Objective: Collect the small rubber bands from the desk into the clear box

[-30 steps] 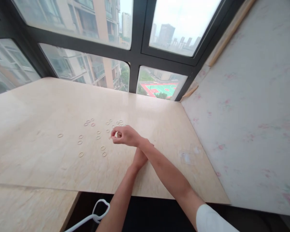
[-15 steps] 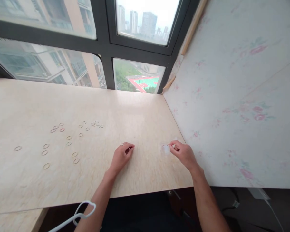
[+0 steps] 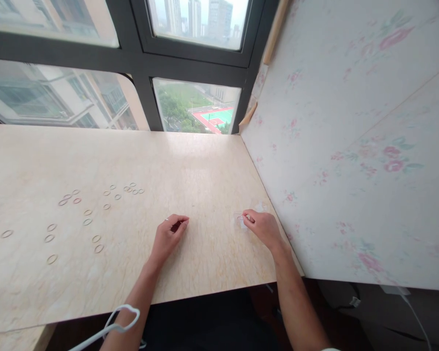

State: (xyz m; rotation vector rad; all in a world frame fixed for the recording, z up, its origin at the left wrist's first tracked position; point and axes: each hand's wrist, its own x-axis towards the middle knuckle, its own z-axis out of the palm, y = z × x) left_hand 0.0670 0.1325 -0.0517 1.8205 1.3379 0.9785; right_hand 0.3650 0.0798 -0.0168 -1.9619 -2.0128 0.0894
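Note:
My right hand (image 3: 262, 228) is closed in a pinch at the right of the table, with what looks like a small thin ring (image 3: 241, 218) at its fingertips. Beneath those fingertips lies a clear plastic bag (image 3: 237, 223), partly covered by the hand. My left hand (image 3: 169, 237) rests on the tabletop nearer the middle, thumb and forefinger pressed together; anything between them is too small to make out. Farther left, several thin rings (image 3: 51, 259) lie scattered flat, mostly pale or yellowish, and one reddish ring (image 3: 77, 201) is among them.
The marbled tabletop (image 3: 205, 170) meets a floral-papered wall (image 3: 325, 122) on the right and a dark window frame (image 3: 190, 63) at the back. More clear plastic (image 3: 260, 206) lies by the wall. A white looped bar (image 3: 106, 331) crosses in front of my left forearm.
The view has shifted, so the table, rings and both hands sit farther left in the picture. Both hands keep their pinched pose, the right one still at the plastic bag.

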